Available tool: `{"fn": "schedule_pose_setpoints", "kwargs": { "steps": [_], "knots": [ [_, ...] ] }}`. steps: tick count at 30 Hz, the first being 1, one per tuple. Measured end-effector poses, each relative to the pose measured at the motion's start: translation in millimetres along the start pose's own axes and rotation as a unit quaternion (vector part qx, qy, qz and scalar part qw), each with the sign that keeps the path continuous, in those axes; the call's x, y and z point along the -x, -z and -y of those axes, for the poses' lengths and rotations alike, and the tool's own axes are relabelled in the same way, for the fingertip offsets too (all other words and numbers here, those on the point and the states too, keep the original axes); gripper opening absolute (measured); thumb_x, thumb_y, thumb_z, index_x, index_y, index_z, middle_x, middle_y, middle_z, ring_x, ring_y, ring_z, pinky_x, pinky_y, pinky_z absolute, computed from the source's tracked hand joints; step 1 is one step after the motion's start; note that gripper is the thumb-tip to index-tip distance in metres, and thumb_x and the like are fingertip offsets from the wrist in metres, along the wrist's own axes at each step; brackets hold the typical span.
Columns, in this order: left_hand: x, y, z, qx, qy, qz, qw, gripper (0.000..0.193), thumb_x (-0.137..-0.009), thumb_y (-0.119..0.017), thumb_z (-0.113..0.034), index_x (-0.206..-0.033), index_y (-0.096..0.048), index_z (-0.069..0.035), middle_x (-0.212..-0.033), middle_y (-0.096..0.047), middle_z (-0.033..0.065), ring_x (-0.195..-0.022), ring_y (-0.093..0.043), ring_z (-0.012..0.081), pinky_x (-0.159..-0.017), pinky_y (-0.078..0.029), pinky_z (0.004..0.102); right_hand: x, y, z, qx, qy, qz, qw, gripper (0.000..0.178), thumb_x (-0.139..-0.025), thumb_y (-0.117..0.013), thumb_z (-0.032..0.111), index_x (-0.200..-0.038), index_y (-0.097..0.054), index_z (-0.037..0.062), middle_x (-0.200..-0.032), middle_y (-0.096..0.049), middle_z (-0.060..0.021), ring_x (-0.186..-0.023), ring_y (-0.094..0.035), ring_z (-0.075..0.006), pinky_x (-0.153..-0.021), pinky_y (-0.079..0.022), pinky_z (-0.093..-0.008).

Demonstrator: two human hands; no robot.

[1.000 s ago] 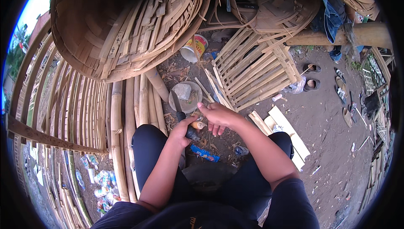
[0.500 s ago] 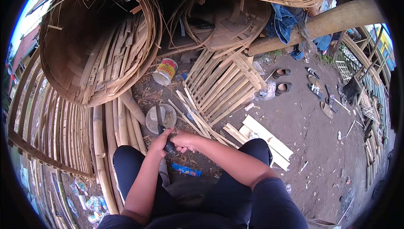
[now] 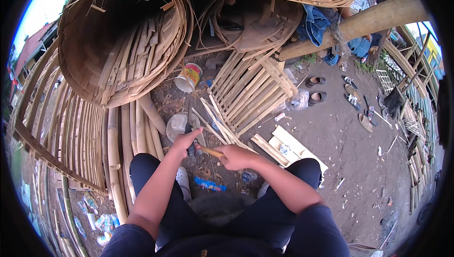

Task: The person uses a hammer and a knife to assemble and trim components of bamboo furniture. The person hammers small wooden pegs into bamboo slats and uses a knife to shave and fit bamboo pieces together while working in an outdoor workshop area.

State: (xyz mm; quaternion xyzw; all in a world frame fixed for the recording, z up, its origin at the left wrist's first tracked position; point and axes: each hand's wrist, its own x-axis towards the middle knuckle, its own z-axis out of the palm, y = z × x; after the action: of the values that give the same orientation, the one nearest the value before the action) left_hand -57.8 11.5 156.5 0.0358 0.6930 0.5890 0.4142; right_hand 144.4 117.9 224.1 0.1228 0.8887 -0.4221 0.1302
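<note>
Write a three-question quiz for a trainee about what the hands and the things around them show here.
1. True or false: the left hand grips a dark tool handle.
2. What does the right hand hold? A) a sandal B) a thin bamboo stick C) a tin can
3. Fill in: the tin can lies on the ground below the mouth of the big woven ____.

Key: 1 true; 2 B; 3 basket.
</note>
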Motion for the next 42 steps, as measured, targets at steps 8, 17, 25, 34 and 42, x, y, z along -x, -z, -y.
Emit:
{"fn": "schedule_pose_setpoints", "kwargs": {
  "steps": [8, 17, 25, 34, 42],
  "knots": [
    [-15, 4, -23, -0.041, -0.01, -0.021, 0.999, 0.043, -0.069, -0.083, -0.036, -0.087, -0.063, -0.003, -0.076, -0.058, 0.006, -0.056, -0.058, 0.0165, -0.05, -0.053, 0.0292, 73, 51, -16, -0.214, -0.14, -0.022, 0.966, 0.041, -0.087, -0.051, 0.006, -0.126, -0.048, -0.0069, -0.063, -0.055, -0.0101, -0.041, -0.046, -0.0118, -0.038, -0.04, -0.0292],
    [-5, -35, -25, 0.134, 0.048, 0.033, 0.989, 0.025, -0.075, -0.076, -0.015, -0.092, -0.061, -0.007, -0.09, -0.051, 0.0051, -0.065, -0.054, 0.0171, -0.051, -0.052, 0.0275, 83, 54, -64, -0.544, -0.086, -0.075, 0.831, 0.023, -0.084, -0.06, 0.0, -0.105, -0.052, -0.0052, -0.085, -0.06, -0.0114, -0.076, -0.064, -0.0216, -0.073, -0.056, -0.0367],
    [2, -45, -13, 0.167, 0.069, 0.027, 0.983, 0.024, -0.075, -0.075, -0.012, -0.092, -0.06, -0.005, -0.088, -0.053, 0.0054, -0.064, -0.054, 0.0161, -0.05, -0.049, 0.0253, 22, 20, -75, -0.419, -0.225, -0.267, 0.838, 0.017, -0.07, -0.046, -0.007, -0.085, -0.047, -0.0004, -0.063, -0.043, -0.005, -0.05, -0.041, -0.0135, -0.039, -0.032, -0.0294],
    [8, -37, -7, 0.201, 0.097, 0.029, 0.974, 0.026, -0.075, -0.073, -0.014, -0.088, -0.051, -0.013, -0.079, -0.047, 0.0007, -0.062, -0.055, 0.0155, -0.054, -0.05, 0.0268, -38, 6, -51, -0.418, -0.167, -0.191, 0.872, 0.038, -0.077, -0.08, 0.025, -0.091, -0.055, 0.0001, -0.07, -0.059, -0.0043, -0.045, -0.048, -0.0071, -0.036, -0.035, -0.0218],
    [3, -38, -8, 0.237, 0.068, 0.013, 0.969, 0.016, -0.078, -0.066, -0.009, -0.084, -0.052, -0.006, -0.076, -0.051, 0.0044, -0.061, -0.055, 0.0146, -0.053, -0.049, 0.0242, -95, -13, -53, -0.281, -0.04, -0.24, 0.928, 0.041, -0.081, -0.074, 0.034, -0.094, -0.062, -0.0022, -0.058, -0.058, -0.0055, -0.049, -0.06, -0.0149, -0.047, -0.049, -0.0292]
  ]
}}
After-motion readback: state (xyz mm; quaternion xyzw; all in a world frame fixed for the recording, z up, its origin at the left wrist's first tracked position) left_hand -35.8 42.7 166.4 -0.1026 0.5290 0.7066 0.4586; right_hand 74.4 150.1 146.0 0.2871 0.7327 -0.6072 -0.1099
